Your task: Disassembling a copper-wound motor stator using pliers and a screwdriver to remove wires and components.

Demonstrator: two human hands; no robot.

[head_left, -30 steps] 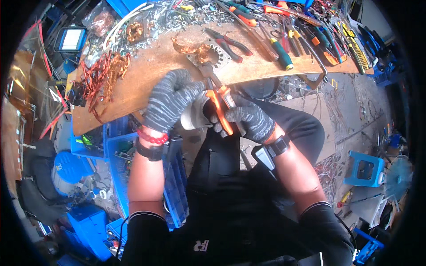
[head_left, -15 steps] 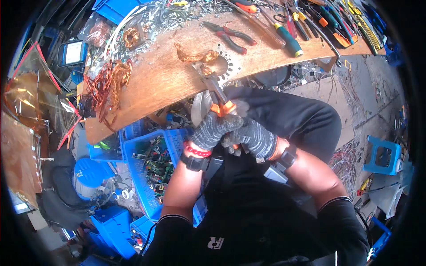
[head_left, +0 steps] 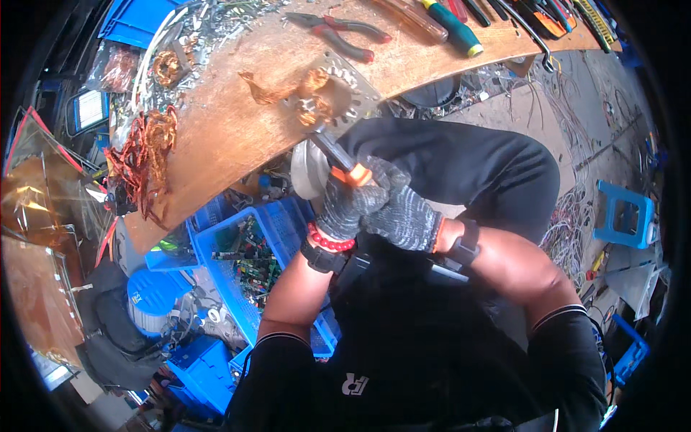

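Note:
Both my hands wear grey knitted work gloves and are wrapped around the orange handles of a pair of pliers (head_left: 332, 151). My left hand (head_left: 348, 207) grips from the left; my right hand (head_left: 407, 214) presses against it from the right. The pliers' dark metal jaws touch a bundle of copper wire (head_left: 314, 108) at the table's near edge. That wire passes by a metal plate (head_left: 366, 92) with a toothed round hole. Gloves hide most of the handles. Below the table edge, left of the jaws, is a pale rounded object (head_left: 308, 173) I cannot identify.
On the wooden table (head_left: 209, 144) lie red-and-black pliers (head_left: 342, 36), a green-handled screwdriver (head_left: 453, 29) and reddish copper wires (head_left: 140, 158). A blue basket (head_left: 227, 288) of circuit-board scraps stands by my left forearm. A blue stool (head_left: 625, 214) is at right.
The view has shifted, so the table and its tools appear further up and left. The orange handles look closer together, still in both hands.

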